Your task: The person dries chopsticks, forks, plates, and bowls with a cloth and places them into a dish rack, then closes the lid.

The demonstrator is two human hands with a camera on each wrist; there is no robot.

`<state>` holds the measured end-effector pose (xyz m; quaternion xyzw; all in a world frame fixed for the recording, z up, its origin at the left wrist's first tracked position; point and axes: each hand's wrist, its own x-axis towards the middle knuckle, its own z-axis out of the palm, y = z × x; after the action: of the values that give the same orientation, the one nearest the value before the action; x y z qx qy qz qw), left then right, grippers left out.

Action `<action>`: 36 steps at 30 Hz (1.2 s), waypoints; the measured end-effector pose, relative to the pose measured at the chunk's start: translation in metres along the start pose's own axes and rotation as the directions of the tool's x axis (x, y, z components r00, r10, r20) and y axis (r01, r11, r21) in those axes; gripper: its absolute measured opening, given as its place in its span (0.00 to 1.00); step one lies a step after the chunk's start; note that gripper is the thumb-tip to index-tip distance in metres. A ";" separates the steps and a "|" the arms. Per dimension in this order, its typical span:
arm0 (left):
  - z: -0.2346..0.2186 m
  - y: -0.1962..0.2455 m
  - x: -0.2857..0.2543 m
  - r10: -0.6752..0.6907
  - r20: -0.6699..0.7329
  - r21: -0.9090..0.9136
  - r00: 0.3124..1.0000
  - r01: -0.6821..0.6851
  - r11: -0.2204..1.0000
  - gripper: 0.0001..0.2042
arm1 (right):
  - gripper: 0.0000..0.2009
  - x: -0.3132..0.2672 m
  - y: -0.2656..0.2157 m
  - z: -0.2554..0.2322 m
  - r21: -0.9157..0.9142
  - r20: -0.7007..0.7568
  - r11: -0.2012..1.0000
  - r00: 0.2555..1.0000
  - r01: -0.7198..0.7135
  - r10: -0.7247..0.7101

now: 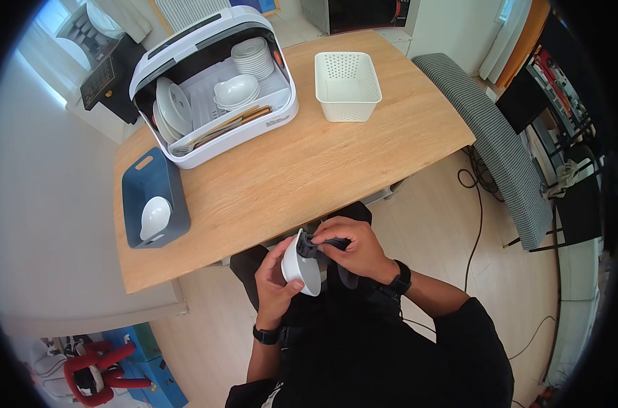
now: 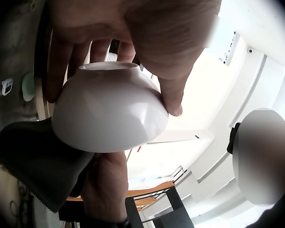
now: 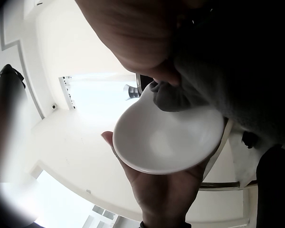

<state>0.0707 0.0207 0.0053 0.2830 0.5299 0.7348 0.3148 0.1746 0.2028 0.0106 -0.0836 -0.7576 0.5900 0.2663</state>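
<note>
My left hand (image 1: pixel 273 289) holds a white bowl (image 1: pixel 293 265) over my lap, tilted on its side, with the thumb on one side and the fingers around the other. In the left wrist view the bowl's foot and outer wall (image 2: pixel 109 114) face the camera. My right hand (image 1: pixel 361 250) pinches a dark grey cloth (image 1: pixel 305 246), which bunches over the bowl's rim and hangs below the hand. The right wrist view shows the cloth (image 3: pixel 199 90) against the upper inside of the bowl (image 3: pixel 168 140).
On the wooden table (image 1: pixel 282 183), a lidded dish rack (image 1: pixel 217 146) holds plates, bowls and utensils. A blue bin (image 1: pixel 138 183) with a white bowl (image 1: pixel 156 216) inside stands at the left. Farther right is a white perforated basket (image 1: pixel 350 111). A checkered bench (image 1: pixel 486 129) stands beyond the right edge.
</note>
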 end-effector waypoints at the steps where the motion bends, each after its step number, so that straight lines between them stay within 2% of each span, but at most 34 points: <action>1: 0.000 0.000 0.000 -0.003 0.000 0.000 1.000 0.003 1.000 0.44 | 0.11 -0.001 0.000 0.002 0.000 0.000 1.000 1.000 -0.003 0.003; 4: 0.001 -0.001 0.001 0.026 0.005 0.015 1.000 -0.026 1.000 0.43 | 0.11 -0.001 0.001 0.004 -0.063 0.019 0.998 1.000 0.015 -0.014; 6: 0.001 -0.004 0.001 0.056 -0.012 0.019 0.998 -0.056 0.998 0.43 | 0.10 -0.001 0.001 0.003 -0.099 0.081 0.995 0.997 0.003 0.005; 10: -0.001 -0.006 0.002 0.071 -0.010 0.060 0.997 -0.070 0.996 0.43 | 0.10 -0.002 -0.002 0.004 -0.066 0.124 0.998 0.992 -0.002 0.010; 12: -0.002 -0.007 0.003 0.094 -0.002 0.100 0.996 -0.094 0.991 0.44 | 0.10 -0.003 -0.001 0.004 -0.006 0.210 0.999 0.977 -0.047 0.047; 13: -0.001 -0.007 0.003 0.094 0.000 0.100 0.996 -0.093 0.991 0.44 | 0.10 -0.002 -0.001 0.002 -0.006 0.209 0.999 0.977 -0.047 0.047; 15: -0.001 -0.004 0.004 0.069 -0.005 0.051 0.998 -0.068 0.996 0.44 | 0.08 -0.001 0.001 -0.002 0.201 0.362 0.963 0.927 -0.177 0.095; 16: 0.001 -0.003 0.003 0.068 -0.005 0.052 0.998 -0.068 0.996 0.44 | 0.08 -0.001 0.002 -0.003 0.202 0.362 0.963 0.927 -0.177 0.095; 18: 0.004 -0.001 0.004 0.040 0.005 0.017 0.999 -0.040 0.999 0.44 | 0.07 -0.001 0.004 -0.005 0.399 0.410 0.848 0.895 -0.348 0.174; 19: 0.005 -0.001 0.004 0.041 0.004 0.017 0.999 -0.041 0.999 0.44 | 0.07 -0.001 0.003 -0.006 0.399 0.411 0.849 0.895 -0.347 0.173; 21: 0.006 -0.002 0.003 0.048 0.028 0.007 0.998 -0.048 0.999 0.44 | 0.09 -0.002 0.000 -0.009 0.509 0.394 0.716 0.869 -0.478 0.301; 22: 0.006 -0.001 0.003 0.048 0.027 0.006 0.998 -0.049 0.999 0.44 | 0.09 -0.002 0.002 -0.010 0.508 0.394 0.716 0.869 -0.478 0.300; 24: 0.006 0.001 0.003 0.045 0.054 -0.029 0.998 -0.043 0.999 0.44 | 0.11 -0.002 0.007 -0.015 0.624 0.352 0.572 0.845 -0.532 0.402; 25: 0.004 -0.001 0.003 0.045 0.054 -0.029 0.998 -0.044 0.999 0.44 | 0.11 0.000 0.005 -0.019 0.623 0.352 0.573 0.845 -0.533 0.402; 27: 0.000 -0.005 0.002 0.062 0.122 0.074 0.991 -0.071 0.995 0.44 | 0.12 0.007 0.003 -0.031 0.773 0.245 0.407 0.821 -0.486 0.515; 28: 0.001 -0.004 0.000 0.061 0.121 0.075 0.991 -0.071 0.995 0.44 | 0.11 0.010 0.010 -0.037 0.783 0.173 0.438 0.830 -0.443 0.531; 29: 0.003 -0.003 -0.002 0.036 0.105 0.036 0.994 -0.040 0.999 0.44 | 0.11 0.013 0.007 -0.045 0.783 0.174 0.437 0.830 -0.444 0.530; 31: 0.004 -0.002 -0.005 0.013 0.089 -0.005 0.996 -0.013 1.000 0.45 | 0.11 0.020 -0.002 -0.061 0.803 0.034 0.486 0.841 -0.346 0.541; 32: 0.002 -0.002 -0.006 0.002 0.060 -0.012 0.998 -0.001 1.000 0.46 | 0.11 0.022 0.000 -0.070 0.801 0.037 0.487 0.840 -0.348 0.541; 34: 0.000 -0.001 -0.008 -0.008 0.025 -0.024 1.000 0.009 1.000 0.47 | 0.11 0.024 0.008 -0.091 0.784 -0.124 0.587 0.877 -0.200 0.464; 35: -0.001 0.000 -0.009 -0.029 -0.006 -0.052 1.000 0.029 0.998 0.49 | 0.11 0.025 0.008 -0.104 0.782 -0.118 0.588 0.877 -0.207 0.465; 36: -0.003 0.000 -0.009 -0.051 -0.037 -0.080 0.998 0.048 0.996 0.50 | 0.11 0.026 0.006 -0.117 0.729 -0.222 0.669 0.875 -0.145 0.431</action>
<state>0.0744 0.0117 0.0040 0.2428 0.5134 0.7526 0.3335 0.2101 0.3159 0.0321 -0.2103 -0.3919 0.8368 0.3193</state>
